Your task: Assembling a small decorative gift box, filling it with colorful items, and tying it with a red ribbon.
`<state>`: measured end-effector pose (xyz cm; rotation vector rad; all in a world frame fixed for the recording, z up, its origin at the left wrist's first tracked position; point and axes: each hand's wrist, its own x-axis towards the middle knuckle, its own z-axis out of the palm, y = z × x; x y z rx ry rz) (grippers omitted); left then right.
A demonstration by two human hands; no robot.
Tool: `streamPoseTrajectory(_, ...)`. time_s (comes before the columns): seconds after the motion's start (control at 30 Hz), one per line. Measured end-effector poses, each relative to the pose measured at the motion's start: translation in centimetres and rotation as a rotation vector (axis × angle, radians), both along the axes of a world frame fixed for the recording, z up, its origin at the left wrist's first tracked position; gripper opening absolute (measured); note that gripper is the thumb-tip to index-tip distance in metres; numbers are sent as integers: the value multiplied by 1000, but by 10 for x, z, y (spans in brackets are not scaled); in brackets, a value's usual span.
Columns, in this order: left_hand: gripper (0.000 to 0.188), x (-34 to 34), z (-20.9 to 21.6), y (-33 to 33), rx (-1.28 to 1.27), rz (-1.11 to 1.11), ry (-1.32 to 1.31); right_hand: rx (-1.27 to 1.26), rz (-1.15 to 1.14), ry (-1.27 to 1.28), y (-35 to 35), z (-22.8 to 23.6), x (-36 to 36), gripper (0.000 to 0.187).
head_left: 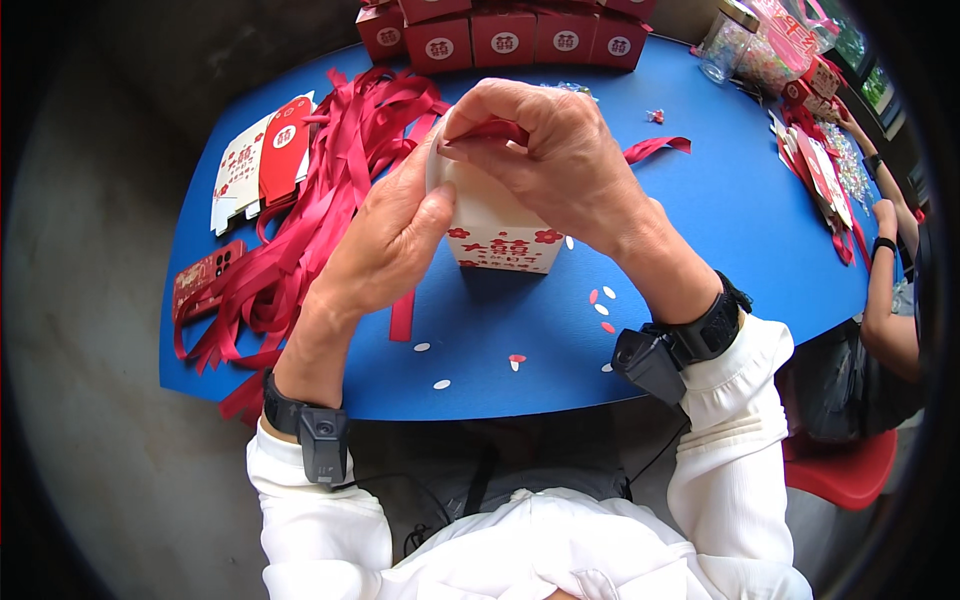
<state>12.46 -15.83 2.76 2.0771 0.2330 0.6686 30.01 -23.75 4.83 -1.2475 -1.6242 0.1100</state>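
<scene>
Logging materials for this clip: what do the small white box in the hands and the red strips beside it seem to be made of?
The white box looks like thin matte card: flat folded walls, crisp edges, red printed flowers. The red strips look like satin-type ribbon, probably fabric: they curl limply and show a soft sheen. The left hand and right hand hold the box top with one strip.

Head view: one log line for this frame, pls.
left hand: steadies white gift box | right hand: pinches red ribbon at box top | blue table | ribbon pile at left
</scene>
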Motion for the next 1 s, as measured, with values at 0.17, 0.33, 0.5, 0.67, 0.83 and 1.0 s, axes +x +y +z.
streamPoseTrajectory(0.17,52,0,-1,1,19,30,9,65,56,-90,1,0,5,14)
streamPoseTrajectory(0.33,50,1,-3,1,-32,12,-8,49,-3,-240,-3,4,12,11)
streamPoseTrajectory(0.5,50,-1,-6,5,-48,12,31,109,17,-244,-1,-2,11,10)
streamPoseTrajectory(0.67,50,1,-3,0,-46,24,31,-37,139,48,-2,-3,16,9)
streamPoseTrajectory(0.83,52,1,-2,-2,31,40,4,-33,98,10,-2,0,10,10)
streamPoseTrajectory(1.0,54,1,0,-4,99,36,3,100,60,-125,2,-4,11,10)
